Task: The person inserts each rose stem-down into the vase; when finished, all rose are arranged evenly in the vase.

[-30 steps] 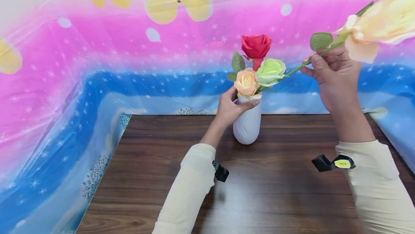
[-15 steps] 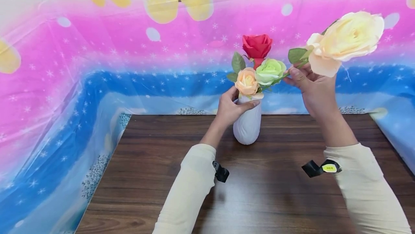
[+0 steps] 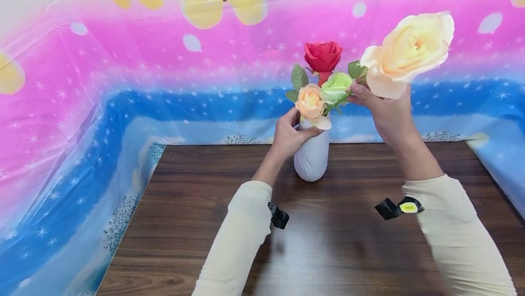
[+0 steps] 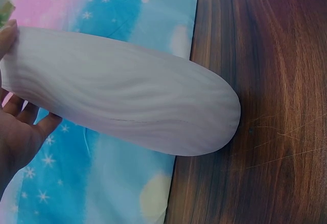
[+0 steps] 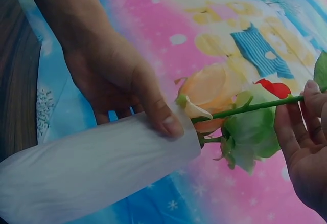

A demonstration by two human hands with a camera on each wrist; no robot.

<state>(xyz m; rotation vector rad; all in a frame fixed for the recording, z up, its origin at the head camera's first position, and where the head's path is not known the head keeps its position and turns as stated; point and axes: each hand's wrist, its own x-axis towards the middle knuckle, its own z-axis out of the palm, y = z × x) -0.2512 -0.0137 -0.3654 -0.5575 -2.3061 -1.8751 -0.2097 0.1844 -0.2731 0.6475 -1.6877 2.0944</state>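
Observation:
A white vase (image 3: 311, 159) with a rippled surface stands on the table, its neck gripped by my left hand (image 3: 287, 136). Out of it rise a red rose (image 3: 323, 57), a light green rose (image 3: 336, 87) and a peach rose (image 3: 310, 101). My right hand (image 3: 391, 116) pinches the stem of a large cream rose (image 3: 410, 54), whose bloom leans to the upper right. In the right wrist view that green stem (image 5: 255, 105) runs past the other blooms to the vase mouth; its lower end is hidden there.
The dark wooden table (image 3: 197, 223) ends just behind the vase. A pink and blue patterned cloth (image 3: 184, 73) hangs behind and beside it. Each sleeve carries a small black camera mount, such as the right one (image 3: 387, 208).
My right hand has moved left toward the vase, bringing the cream rose closer and its stem down to the vase mouth. My left hand and the vase have stayed put.

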